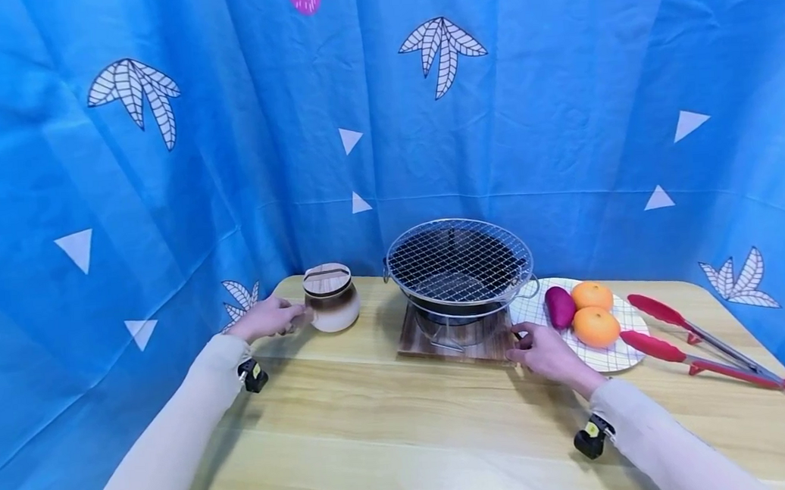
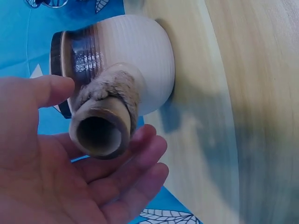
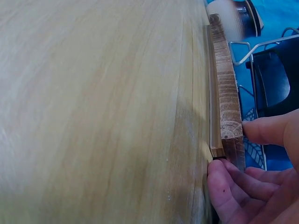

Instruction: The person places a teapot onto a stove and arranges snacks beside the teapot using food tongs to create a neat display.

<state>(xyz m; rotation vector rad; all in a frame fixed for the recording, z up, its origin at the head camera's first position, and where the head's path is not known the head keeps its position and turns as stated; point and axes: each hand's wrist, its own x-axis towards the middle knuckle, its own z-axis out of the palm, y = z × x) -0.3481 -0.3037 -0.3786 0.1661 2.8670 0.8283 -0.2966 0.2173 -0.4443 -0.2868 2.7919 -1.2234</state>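
Observation:
A brown-and-white ceramic pot (image 1: pixel 334 310) with a wooden lid (image 1: pixel 326 278) stands at the back left. My left hand (image 1: pixel 271 319) is at its side handle (image 2: pixel 103 126), a hollow stub wrapped in cord. In the left wrist view the thumb lies above that handle and the loosely extended fingers are below it. My right hand (image 1: pixel 547 353) grips the right front corner of a dark wooden board (image 1: pixel 454 351), thumb on top and fingertips at its lower edge. On the board sits a black round grill (image 1: pixel 461 308) topped with a wire mesh rack (image 1: pixel 458 259).
Right of the grill, a white checked plate (image 1: pixel 619 358) holds two oranges (image 1: pixel 596 327) and a purple oval item (image 1: pixel 560 308). Red-tipped tongs (image 1: pixel 721 351) lie spread at the table's right side. A blue curtain (image 1: pixel 561 112) hangs behind the wooden table (image 1: pixel 378 428).

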